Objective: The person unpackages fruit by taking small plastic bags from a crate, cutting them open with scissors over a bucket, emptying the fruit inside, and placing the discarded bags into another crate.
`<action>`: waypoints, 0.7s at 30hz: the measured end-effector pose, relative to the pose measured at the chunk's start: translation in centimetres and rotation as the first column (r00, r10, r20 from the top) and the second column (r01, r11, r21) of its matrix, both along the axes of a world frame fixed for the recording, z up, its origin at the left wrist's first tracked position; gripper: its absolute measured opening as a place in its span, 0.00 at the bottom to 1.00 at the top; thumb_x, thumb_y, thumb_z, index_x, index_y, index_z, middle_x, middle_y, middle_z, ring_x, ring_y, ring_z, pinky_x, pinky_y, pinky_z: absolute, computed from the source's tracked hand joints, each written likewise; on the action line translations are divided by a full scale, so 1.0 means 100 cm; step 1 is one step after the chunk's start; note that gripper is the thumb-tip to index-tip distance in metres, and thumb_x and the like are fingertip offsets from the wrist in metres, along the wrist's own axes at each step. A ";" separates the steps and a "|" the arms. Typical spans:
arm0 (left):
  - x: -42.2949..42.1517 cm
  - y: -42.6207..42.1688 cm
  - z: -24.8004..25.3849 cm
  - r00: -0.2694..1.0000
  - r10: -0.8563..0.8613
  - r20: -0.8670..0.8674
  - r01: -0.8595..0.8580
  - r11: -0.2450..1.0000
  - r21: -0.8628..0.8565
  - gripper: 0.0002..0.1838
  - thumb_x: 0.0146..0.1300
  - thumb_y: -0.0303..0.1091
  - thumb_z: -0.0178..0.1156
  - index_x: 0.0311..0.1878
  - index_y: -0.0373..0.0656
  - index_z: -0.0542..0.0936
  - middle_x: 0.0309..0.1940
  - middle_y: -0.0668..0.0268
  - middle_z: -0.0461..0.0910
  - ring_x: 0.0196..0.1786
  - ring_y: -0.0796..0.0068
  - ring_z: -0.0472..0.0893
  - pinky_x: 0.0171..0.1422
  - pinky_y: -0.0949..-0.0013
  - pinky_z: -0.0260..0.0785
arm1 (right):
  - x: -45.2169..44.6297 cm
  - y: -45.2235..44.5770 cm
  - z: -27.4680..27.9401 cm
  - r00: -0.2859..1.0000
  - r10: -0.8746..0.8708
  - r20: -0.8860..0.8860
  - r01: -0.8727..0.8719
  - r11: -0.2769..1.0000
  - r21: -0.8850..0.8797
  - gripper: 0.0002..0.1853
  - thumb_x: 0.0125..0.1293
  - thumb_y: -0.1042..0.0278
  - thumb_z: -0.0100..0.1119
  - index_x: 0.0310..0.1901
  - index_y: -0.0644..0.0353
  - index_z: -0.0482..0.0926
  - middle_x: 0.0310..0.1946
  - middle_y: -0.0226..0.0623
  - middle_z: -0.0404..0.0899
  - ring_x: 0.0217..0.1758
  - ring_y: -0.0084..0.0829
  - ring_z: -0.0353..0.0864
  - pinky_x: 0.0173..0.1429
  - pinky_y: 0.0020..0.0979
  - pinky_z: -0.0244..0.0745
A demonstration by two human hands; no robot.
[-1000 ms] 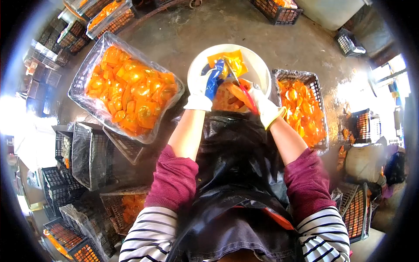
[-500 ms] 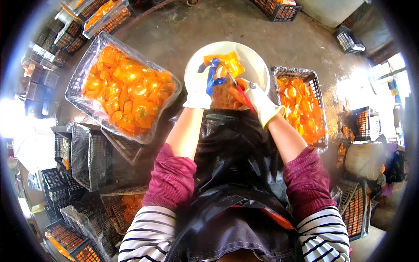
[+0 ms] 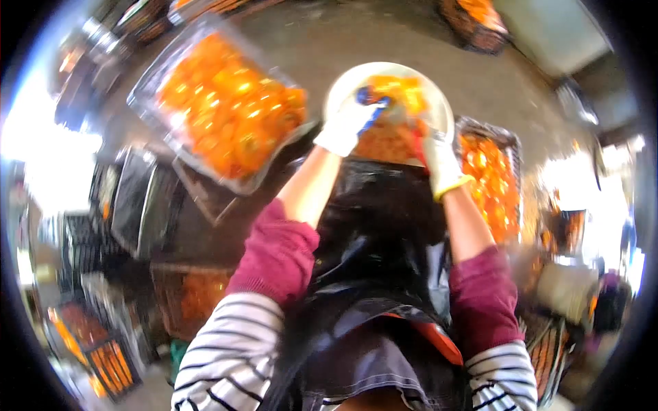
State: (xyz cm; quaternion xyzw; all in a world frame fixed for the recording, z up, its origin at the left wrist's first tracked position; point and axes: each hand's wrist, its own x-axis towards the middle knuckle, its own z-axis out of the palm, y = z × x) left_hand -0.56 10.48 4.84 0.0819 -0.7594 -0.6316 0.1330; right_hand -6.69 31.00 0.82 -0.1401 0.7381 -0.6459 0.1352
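Over the left part of a white basin [image 3: 334, 103], my left hand [image 3: 349, 125], in a white and blue glove, is closed near a blue item; what its fingers hold is blurred. My right hand [image 3: 439, 156], gloved in white with a yellow cuff, is closed round a red-handled tool [image 3: 419, 146] at the basin's right side. The tool's far end is smeared. Yellow-orange pieces [image 3: 404, 93] lie in the basin beyond the hands, and a brownish-orange mass [image 3: 384, 142] shows between them.
A plastic-lined crate of glossy orange pieces [image 3: 233, 103] stands left of the basin. Another crate of orange pieces [image 3: 490, 175] is close on the right. More black crates [image 3: 140, 198] stand at the left, and one crate [image 3: 473, 26] is at the top right.
The whole view has shifted and blurred, with the basin and both hands now further right. My left hand has turned, its fingers pointing more to the upper right.
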 end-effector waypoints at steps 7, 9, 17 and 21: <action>0.072 -0.073 0.055 0.946 0.184 -0.265 -0.227 0.964 -0.138 0.16 0.62 0.38 0.61 0.50 0.38 0.80 0.38 0.62 0.82 0.40 0.70 0.80 0.46 0.71 0.73 | 0.023 0.026 0.079 0.983 -0.048 0.176 0.098 0.953 -0.286 0.24 0.67 0.46 0.54 0.52 0.58 0.74 0.48 0.47 0.79 0.45 0.42 0.80 0.48 0.39 0.77; 0.105 -0.108 0.049 0.936 0.342 -0.083 -0.349 0.869 -0.352 0.24 0.60 0.46 0.64 0.53 0.37 0.78 0.41 0.57 0.83 0.44 0.61 0.82 0.50 0.66 0.74 | 0.007 0.039 0.051 0.895 0.034 0.444 0.361 0.529 -0.768 0.27 0.67 0.47 0.55 0.55 0.64 0.71 0.60 0.49 0.71 0.64 0.44 0.70 0.66 0.45 0.68; 0.178 -0.157 -0.033 0.801 0.569 0.188 0.032 0.273 -0.961 0.43 0.52 0.53 0.67 0.68 0.45 0.64 0.64 0.54 0.68 0.63 0.52 0.70 0.66 0.52 0.64 | 0.003 0.046 0.041 0.784 0.451 0.427 0.231 0.427 -0.874 0.27 0.68 0.49 0.56 0.52 0.70 0.75 0.55 0.47 0.78 0.60 0.41 0.75 0.68 0.43 0.67; 0.173 -0.166 -0.018 0.802 0.513 0.306 0.117 0.368 -0.922 0.33 0.56 0.47 0.65 0.65 0.48 0.70 0.55 0.51 0.75 0.55 0.53 0.77 0.60 0.55 0.68 | 0.015 0.034 0.059 0.819 0.273 0.505 0.274 0.586 -0.762 0.26 0.68 0.50 0.57 0.51 0.70 0.75 0.54 0.47 0.78 0.58 0.39 0.77 0.65 0.40 0.70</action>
